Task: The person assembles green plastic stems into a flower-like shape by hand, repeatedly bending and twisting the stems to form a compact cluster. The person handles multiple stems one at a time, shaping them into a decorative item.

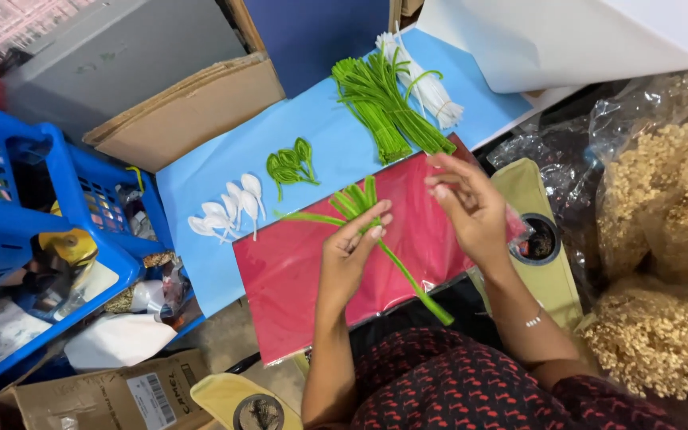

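Left hand [352,251] pinches green pipe cleaners [360,209] over a red sheet [296,275]; right hand [471,211] open; blue crate [81,215] beside it holds clutter.

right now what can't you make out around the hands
- Head view: left hand palm and the grip on the green pipe cleaner piece, hidden by its back.
- Right hand: whether it holds anything, too unclear.
- Blue crate contents: cluttered, cut by the left edge.
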